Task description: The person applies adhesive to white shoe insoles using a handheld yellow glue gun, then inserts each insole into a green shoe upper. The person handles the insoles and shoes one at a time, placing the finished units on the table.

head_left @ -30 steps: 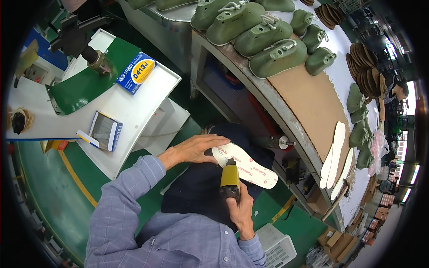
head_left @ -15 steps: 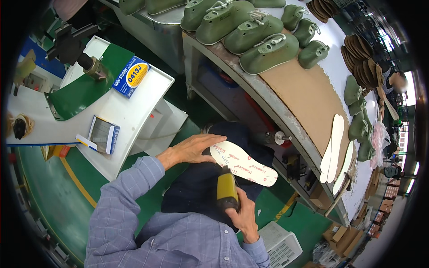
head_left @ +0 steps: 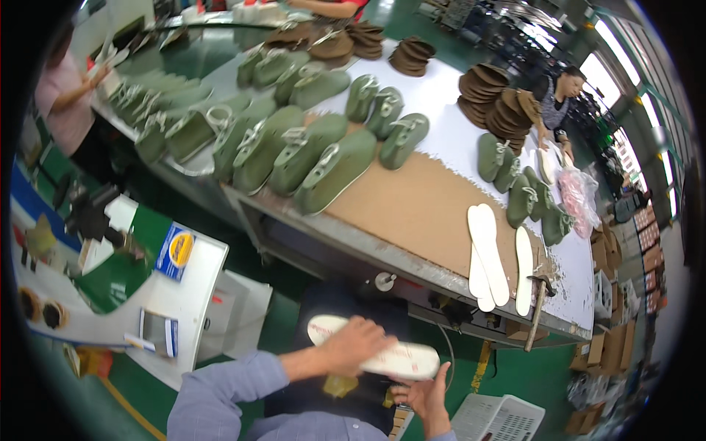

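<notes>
Over my lap, my left hand (head_left: 354,345) is closed across the middle of a white shoe insole (head_left: 404,360) with red printing. Its two ends stick out on either side of the hand. My right hand (head_left: 425,395), thumb and fingers apart, is just below the insole's right end; whether it touches the insole I cannot tell. Below the insole a yellow thing (head_left: 340,386) shows against my dark trousers, with its kind unclear. More white insoles (head_left: 489,253) lie on the workbench (head_left: 412,198) ahead, near a hammer (head_left: 539,309).
Several green shoe lasts (head_left: 331,173) with white cords stand on the bench, and stacks of brown pieces (head_left: 500,103) rise behind. A machine table (head_left: 209,272) with a blue box (head_left: 175,251) is at left. A white crate (head_left: 500,419) is at lower right. Other people work around the bench.
My head view has lifted, showing more of the bench. The yellow-and-black tool has left my right hand, which is now open. My left hand has moved from the insole's end to its middle.
</notes>
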Available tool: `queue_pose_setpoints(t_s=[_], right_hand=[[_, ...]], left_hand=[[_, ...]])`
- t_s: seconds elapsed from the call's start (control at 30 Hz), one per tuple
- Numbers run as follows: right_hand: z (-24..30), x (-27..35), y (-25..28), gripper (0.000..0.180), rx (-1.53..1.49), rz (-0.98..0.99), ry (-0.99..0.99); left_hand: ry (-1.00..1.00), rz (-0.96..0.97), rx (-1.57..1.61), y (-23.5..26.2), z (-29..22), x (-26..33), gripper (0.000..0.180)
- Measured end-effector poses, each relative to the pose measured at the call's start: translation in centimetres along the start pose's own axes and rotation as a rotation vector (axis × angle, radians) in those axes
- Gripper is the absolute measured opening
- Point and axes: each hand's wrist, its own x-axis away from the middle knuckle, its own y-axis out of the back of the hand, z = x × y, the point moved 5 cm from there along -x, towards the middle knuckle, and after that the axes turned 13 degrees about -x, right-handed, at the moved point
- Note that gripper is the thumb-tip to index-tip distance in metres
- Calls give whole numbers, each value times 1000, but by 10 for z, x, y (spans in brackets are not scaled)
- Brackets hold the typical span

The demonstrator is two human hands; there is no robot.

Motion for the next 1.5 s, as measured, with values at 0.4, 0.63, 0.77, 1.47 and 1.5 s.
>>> queue_pose_setpoints(t_s=[0.4,0.63,0.77,1.47,1.5], right_hand=[[150,-11,-202,57,348,190,866],[226,-220,-302,70,1538,-155,1325],[285,-237,-336,56,1482,53,1108],[394,-272,-318,45,1653,-641,1220],[369,-257,-312,44,1686,-591,1177]], left_hand=[[169,-476,-44,107,-13,-27,63],[285,-321,145,54,-7,-20,74],[283,-350,64,69,28,-49,75],[474,-219,-99,54,150,-129,94],[496,-255,-53,49,154,-127,95]])
